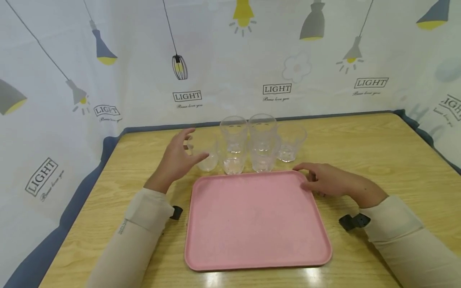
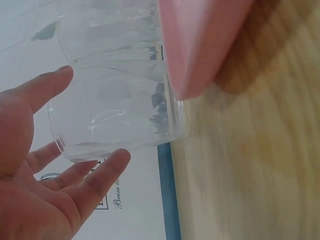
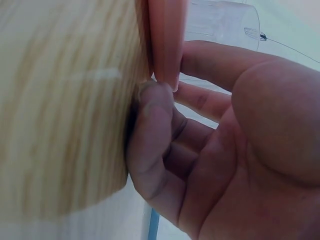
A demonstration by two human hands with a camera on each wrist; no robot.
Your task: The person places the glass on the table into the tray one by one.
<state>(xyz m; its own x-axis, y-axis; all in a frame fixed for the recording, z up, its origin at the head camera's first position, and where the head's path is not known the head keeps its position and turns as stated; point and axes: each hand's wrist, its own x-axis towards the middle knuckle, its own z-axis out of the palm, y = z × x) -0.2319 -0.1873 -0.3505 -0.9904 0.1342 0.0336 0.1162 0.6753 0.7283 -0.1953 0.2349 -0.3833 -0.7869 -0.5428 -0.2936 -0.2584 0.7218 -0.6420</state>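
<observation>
My left hand (image 1: 176, 158) is spread around the clear plastic cup (image 1: 207, 160) at the left end of a group of cups. In the left wrist view, its thumb and fingers stand apart about the sides of that upright cup (image 2: 115, 107). A pink rectangular tray (image 1: 257, 224) lies flat in front of the cups, its far edge close to their bases. At the tray's far right corner, my right hand (image 1: 329, 180) pinches the rim. The right wrist view has the thumb on one face of the tray (image 3: 167, 40) and curled fingers at its edge.
Several more clear cups (image 1: 234, 162) stand close together behind the tray, overlapping in the head view. Another cup (image 1: 289, 146) is at their right end. The wooden table (image 1: 378, 156) ends at a white curtain (image 1: 230, 72) printed with lamps.
</observation>
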